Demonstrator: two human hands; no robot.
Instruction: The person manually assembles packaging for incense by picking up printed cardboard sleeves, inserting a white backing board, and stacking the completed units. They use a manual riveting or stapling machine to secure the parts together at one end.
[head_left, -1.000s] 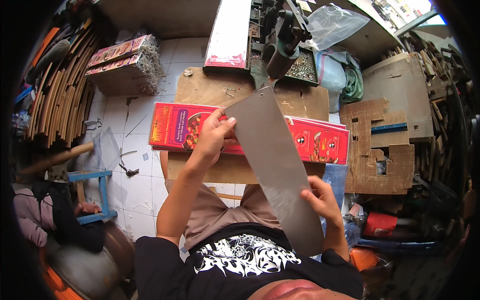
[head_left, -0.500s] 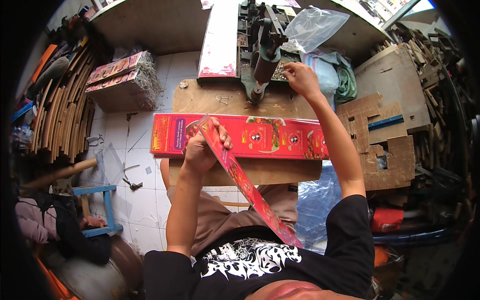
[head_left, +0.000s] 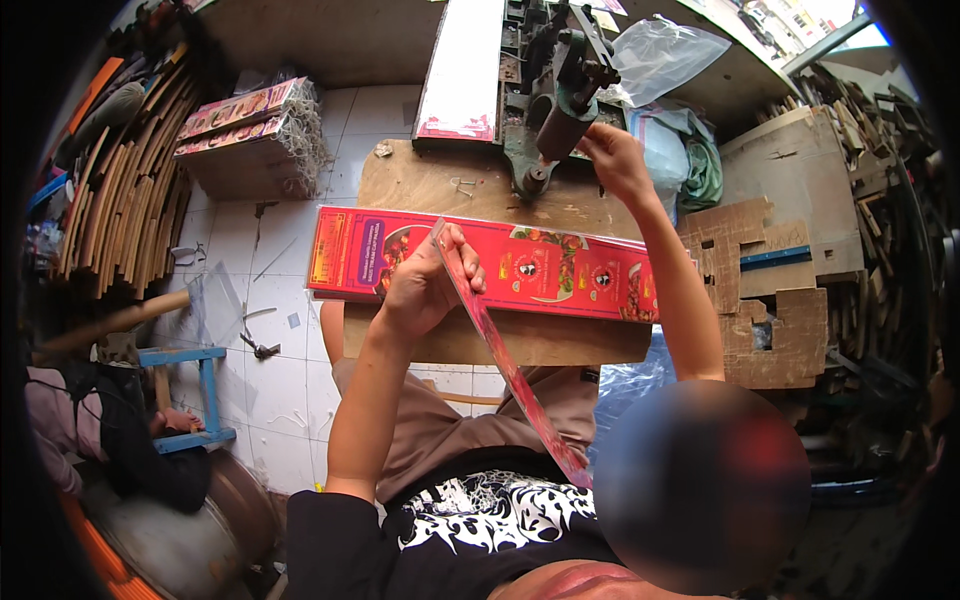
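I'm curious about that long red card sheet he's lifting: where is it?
In the head view, the red card sheet stands on edge at centre, held by the left hand above the red stack.

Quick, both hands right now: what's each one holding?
Left hand: closed on red printed card sheet.
Right hand: closed on green machine handle.

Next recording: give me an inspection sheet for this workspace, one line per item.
Surface: small wooden work board, worn, over white floor tiles.
Job's things: long red printed cardboard sheet held on edge; stack of red printed flat boxes on the board; green metal press machine.
Clutter: brown cardboard offcuts, clear plastic bag.
Hands: left hand grips the sheet; right hand at the machine's handle.
Cables: nothing seen.
Surroundings: bundled printed packs, blue stool.
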